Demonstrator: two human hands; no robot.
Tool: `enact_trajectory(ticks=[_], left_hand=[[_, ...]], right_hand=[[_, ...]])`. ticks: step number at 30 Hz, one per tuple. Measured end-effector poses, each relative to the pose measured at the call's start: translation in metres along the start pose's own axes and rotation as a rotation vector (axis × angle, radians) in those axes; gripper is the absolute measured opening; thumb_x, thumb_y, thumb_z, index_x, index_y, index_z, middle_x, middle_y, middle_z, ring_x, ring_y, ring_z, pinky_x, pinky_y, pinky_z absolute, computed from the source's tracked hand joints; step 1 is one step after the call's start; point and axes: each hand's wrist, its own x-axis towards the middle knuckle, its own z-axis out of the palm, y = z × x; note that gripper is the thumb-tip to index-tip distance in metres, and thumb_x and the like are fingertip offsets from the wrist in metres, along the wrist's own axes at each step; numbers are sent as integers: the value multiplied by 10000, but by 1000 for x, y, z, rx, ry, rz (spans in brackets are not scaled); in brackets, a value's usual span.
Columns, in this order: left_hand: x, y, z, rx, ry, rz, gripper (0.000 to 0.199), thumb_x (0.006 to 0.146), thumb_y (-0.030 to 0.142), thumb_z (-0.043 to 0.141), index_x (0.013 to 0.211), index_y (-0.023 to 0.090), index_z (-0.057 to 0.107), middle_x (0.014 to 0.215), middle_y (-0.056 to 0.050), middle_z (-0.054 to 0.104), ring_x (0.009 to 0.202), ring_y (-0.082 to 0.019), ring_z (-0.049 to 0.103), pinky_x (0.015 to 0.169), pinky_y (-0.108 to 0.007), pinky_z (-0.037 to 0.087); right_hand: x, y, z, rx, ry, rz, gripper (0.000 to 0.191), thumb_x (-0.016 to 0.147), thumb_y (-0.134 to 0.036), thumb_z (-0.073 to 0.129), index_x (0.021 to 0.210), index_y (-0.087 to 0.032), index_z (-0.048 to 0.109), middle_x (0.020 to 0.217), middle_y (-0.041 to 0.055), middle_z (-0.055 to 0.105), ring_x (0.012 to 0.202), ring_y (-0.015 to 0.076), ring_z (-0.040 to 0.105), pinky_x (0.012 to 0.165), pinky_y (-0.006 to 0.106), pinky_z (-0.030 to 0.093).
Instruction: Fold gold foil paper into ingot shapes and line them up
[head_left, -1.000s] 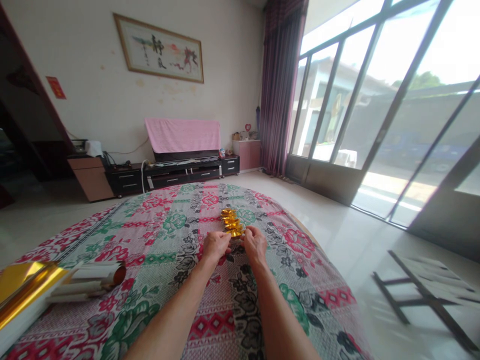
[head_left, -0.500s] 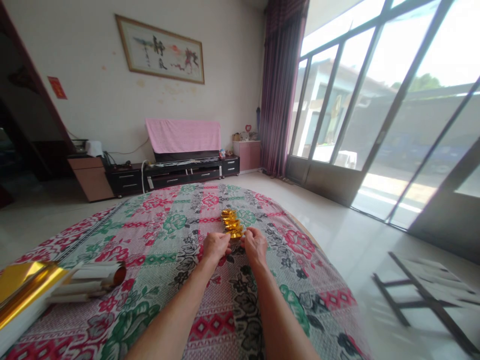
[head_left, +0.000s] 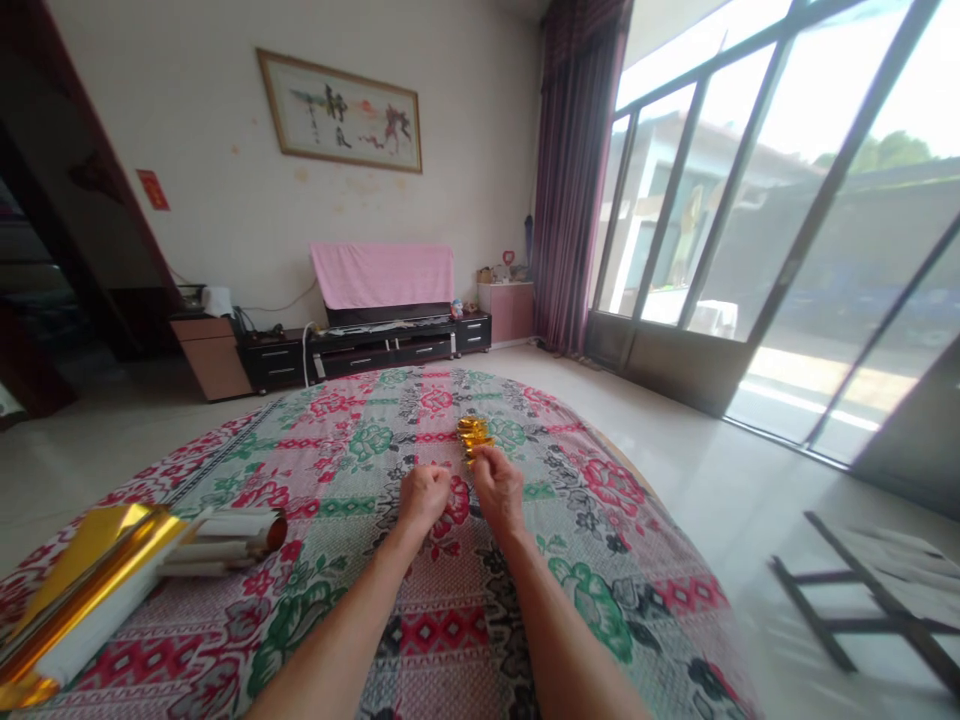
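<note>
Folded pieces of shiny gold foil [head_left: 474,432] lie in a short row on the flowered tablecloth [head_left: 352,580], just beyond my hands. At the near end of that row, my right hand [head_left: 499,490] has its fingers closed on the gold foil and covers part of it. My left hand [head_left: 424,498] is a little to the left, apart from the row. Its fingers are curled together, and whatever may be inside them is hidden.
On the left of the table lie gold foil sheets [head_left: 94,550] and several white rolls [head_left: 225,540]. A folding stool [head_left: 862,590] stands on the floor to the right. A TV cabinet [head_left: 367,345] and glass doors [head_left: 795,250] are farther off.
My left hand has come away from the gold foil. My right hand has shifted over the near end of the row, hiding more of it. The view has turned slightly left.
</note>
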Motion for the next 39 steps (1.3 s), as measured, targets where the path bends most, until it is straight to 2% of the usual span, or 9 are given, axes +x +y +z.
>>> enact_trajectory(ticks=[4,7,12,15,20,24,27,32,39], left_hand=[[-16,-21,-31,133,67,91,247,779,225,469,764,200,714,832,-57,717,813,-173,635,715,-222,429],[-28,-40,-50,269,120,109,273,789,203,458,877,218,716,949,-67,704,907,-188,621,792,-235,414],[-42,-67,-72,305,169,70,272,790,212,462,875,215,720,945,-71,705,920,-187,622,795,-223,413],[-45,-74,-88,269,260,85,286,801,222,447,917,218,708,963,-57,703,926,-182,622,782,-216,420],[-45,-92,-130,312,476,35,321,826,231,407,996,220,680,1010,-56,689,939,-203,616,824,-247,424],[-40,-119,-159,369,481,35,368,796,114,376,992,215,672,1121,-30,643,1025,-181,578,872,-224,404],[-36,-136,-164,398,451,38,358,800,121,371,983,197,670,1120,-38,641,1038,-175,568,892,-226,394],[-30,-151,-154,450,453,26,277,795,216,442,941,217,678,1050,-39,667,991,-183,580,865,-248,397],[-29,-160,-145,468,557,126,265,781,232,436,861,200,687,932,-56,692,905,-201,602,834,-286,408]], right_hand=[[-22,-19,23,-59,-290,-242,264,787,-174,408,852,-167,663,777,34,664,716,124,587,693,196,413],[-34,-29,31,-164,-432,-320,240,778,-136,447,870,-176,664,801,43,661,755,133,585,713,199,398],[-45,-38,42,-317,-510,-358,262,772,-94,438,857,-181,669,815,57,662,784,145,591,724,199,387],[-53,-48,56,-316,-568,-391,268,782,-102,427,863,-181,670,819,55,667,787,144,600,734,201,391],[-70,-73,94,-288,-622,-407,236,791,-158,454,877,-195,671,800,42,656,769,142,600,730,202,395],[-80,-92,127,-275,-598,-383,239,778,-220,494,950,-208,659,872,58,644,804,163,595,730,226,399],[-85,-104,146,-311,-588,-341,254,760,-289,530,969,-218,656,916,70,637,862,197,585,741,258,398],[-89,-117,162,-422,-596,-227,227,765,-330,521,905,-218,660,915,78,635,859,213,567,719,290,377],[-93,-109,174,-468,-559,-257,191,782,-275,483,764,-203,659,826,50,631,806,190,543,684,278,336]])
